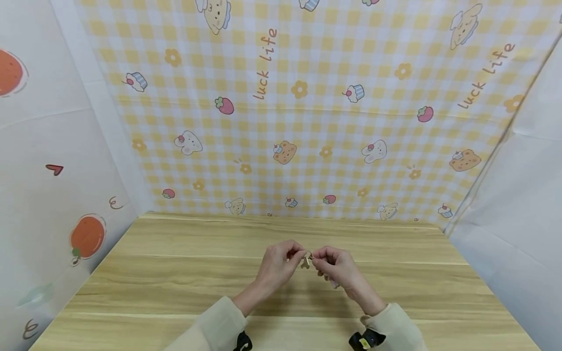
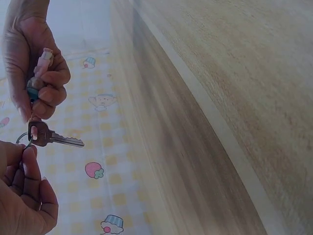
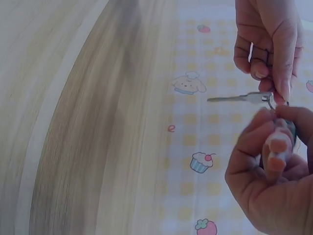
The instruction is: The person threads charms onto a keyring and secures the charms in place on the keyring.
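Between the two hands hangs a metal key (image 1: 306,263) on a split key ring (image 2: 21,138). My left hand (image 1: 277,265) pinches the ring between thumb and fingertips. My right hand (image 1: 341,269) grips a small keychain charm (image 2: 43,66) in its curled fingers, with thumb and fingertip at the ring close to the left fingertips. The charm has a pink and white figure and a teal part. In the right wrist view the key (image 3: 239,98) sticks out sideways from the ring. Fingers hide part of the ring and the charm's link.
Both hands are above a wood-grain table (image 1: 184,273). Behind it hangs a yellow checked cloth (image 1: 325,126) with cartoon prints. White sheets stand along the left (image 1: 35,131) and right sides.
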A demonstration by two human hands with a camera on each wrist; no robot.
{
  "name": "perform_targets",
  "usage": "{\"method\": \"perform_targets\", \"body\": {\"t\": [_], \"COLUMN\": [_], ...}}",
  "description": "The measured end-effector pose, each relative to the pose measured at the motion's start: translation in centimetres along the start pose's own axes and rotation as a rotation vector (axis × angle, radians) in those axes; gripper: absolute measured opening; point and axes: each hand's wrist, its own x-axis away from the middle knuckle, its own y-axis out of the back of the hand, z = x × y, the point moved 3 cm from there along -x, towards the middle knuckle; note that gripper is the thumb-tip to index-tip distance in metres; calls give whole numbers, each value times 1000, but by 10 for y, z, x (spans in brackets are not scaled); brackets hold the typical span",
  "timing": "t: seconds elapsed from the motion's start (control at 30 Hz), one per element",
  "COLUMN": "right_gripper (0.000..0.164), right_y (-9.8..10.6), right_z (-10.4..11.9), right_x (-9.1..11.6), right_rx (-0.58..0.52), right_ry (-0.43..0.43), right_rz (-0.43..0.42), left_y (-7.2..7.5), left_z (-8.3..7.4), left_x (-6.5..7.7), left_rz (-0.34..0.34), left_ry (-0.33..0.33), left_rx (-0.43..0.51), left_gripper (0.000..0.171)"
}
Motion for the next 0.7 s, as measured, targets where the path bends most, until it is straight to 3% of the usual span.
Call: {"method": "perform_targets", "body": {"t": [0.23, 0.47, 0.7], "right_gripper": [29, 33, 31], "right_y": [1, 3, 4], "right_z": [-1, -3, -3], "right_x": [2, 4, 4], "right_rx": [86, 149, 182], "right_ry": [44, 78, 136], "right_rz": [127, 167, 181], "left_y": [1, 3, 3], "left_z": [5, 12, 21], "left_x": [0, 0, 1], "left_rz": [5, 21, 83], "left_ry": [39, 69, 133], "left_rx": [28, 41, 64], "left_gripper": [5, 6, 11]}}
